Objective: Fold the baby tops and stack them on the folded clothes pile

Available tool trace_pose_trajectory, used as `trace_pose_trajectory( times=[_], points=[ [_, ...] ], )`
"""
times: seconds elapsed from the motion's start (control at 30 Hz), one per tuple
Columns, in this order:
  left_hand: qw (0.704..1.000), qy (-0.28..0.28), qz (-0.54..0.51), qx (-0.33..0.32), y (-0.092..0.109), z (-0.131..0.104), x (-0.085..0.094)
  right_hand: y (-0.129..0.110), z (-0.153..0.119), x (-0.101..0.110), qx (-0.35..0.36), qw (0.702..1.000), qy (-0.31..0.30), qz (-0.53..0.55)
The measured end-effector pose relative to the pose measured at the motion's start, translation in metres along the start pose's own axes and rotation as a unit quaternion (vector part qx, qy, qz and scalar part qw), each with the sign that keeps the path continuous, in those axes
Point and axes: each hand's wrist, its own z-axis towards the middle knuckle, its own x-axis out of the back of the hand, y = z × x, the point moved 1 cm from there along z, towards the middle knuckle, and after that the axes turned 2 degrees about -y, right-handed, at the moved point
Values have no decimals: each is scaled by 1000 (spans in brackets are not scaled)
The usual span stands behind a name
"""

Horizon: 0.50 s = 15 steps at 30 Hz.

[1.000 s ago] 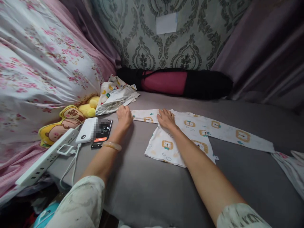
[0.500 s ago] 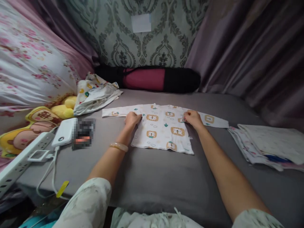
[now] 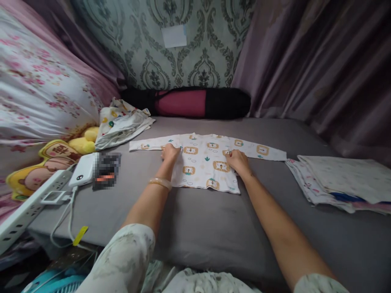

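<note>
A small white long-sleeved shirt (image 3: 205, 175) with tan lion faces and green leaf prints lies flat on the grey sheet, both sleeves spread sideways. At its left side, near where sleeve meets body, my left hand (image 3: 171, 154) is closed with thumb and fingers pinching the cloth. On the opposite side, below the right sleeve, my right hand (image 3: 240, 162) has its curled fingers pressed together on the shirt's front near the side edge. A pale bangle (image 3: 160, 183) circles my left wrist.
Folded clothes (image 3: 345, 179) are stacked at right. A crumpled printed garment (image 3: 122, 126) lies back left, near a yellow plush toy (image 3: 50, 171). A white power bank (image 3: 84, 171) and power strip (image 3: 36, 207) with cables occupy the left edge. A black-and-pink roll (image 3: 183, 103) lies along the wall.
My right hand has moved inward from the shirt's side edge onto its front. My left hand stays at the left side. The view has shifted slightly.
</note>
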Motion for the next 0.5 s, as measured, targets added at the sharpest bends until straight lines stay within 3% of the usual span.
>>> trace_pose_trajectory(
  times=[0.13, 0.23, 0.37, 0.5],
  points=[
    [1000, -2, -28, 10, 2, 2, -2, 2, 3, 0, -13, 998, 23, 60],
    [998, 0, -56, 5, -3, 8, -7, 4, 6, -1, -59, 981, 24, 181],
    [995, 16, -91, -23, -10, 16, -11, 2, 9, -2, -175, 882, -32, 436],
    [992, 17, -115, -39, -11, 18, -7, -2, 13, 4, -227, 826, -66, 511]
  ],
)
